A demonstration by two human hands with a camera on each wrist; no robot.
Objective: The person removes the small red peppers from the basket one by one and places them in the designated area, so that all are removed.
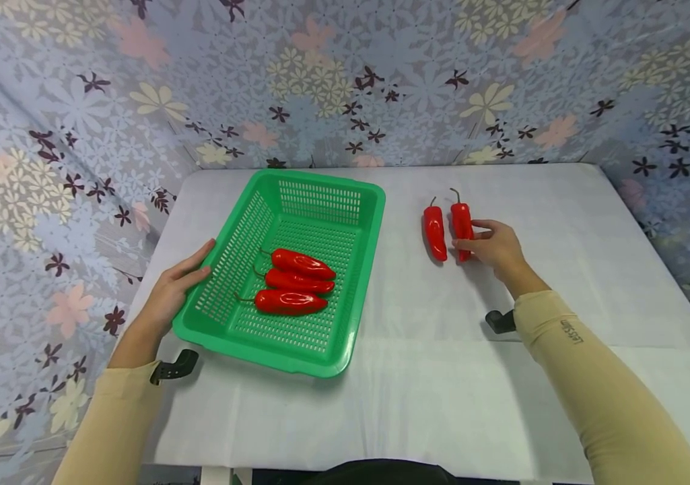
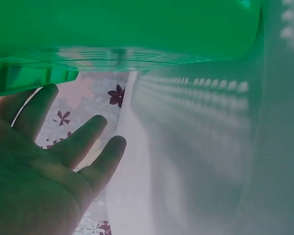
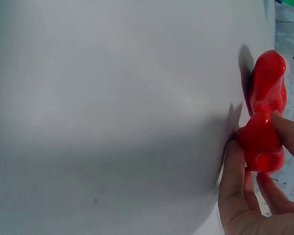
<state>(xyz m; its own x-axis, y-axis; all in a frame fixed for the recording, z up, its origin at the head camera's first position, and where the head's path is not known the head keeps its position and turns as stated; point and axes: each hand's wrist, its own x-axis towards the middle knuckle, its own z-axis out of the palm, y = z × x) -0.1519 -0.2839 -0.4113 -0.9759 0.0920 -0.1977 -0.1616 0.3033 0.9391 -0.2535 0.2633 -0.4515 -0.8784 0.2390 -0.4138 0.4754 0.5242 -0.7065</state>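
A green plastic basket (image 1: 369, 269) holds 3 glossy red chili peppers (image 1: 291, 302), lying side by side with stems to the left. My left hand (image 1: 169, 293) touches the basket's left rim; in the left wrist view its fingers (image 2: 103, 161) are spread and fairly straight beneath the rim. To the right, my right hand (image 1: 498, 252) grips a red chili pepper (image 1: 461, 221) between thumb and fingers, its stem pointing away. Another red chili pepper (image 1: 434, 232) lies just left of it on the cloth. Both peppers also show in the right wrist view, the held one (image 3: 260, 142) nearer.
White cloth covers the table (image 1: 417, 377). Floral fabric (image 1: 345, 81) hangs behind it and at both sides. A black wrist mount (image 1: 178, 366) sits at the left cuff, another mount (image 1: 500, 322) at the right. A dark rounded object (image 1: 390, 471) shows at the front edge.
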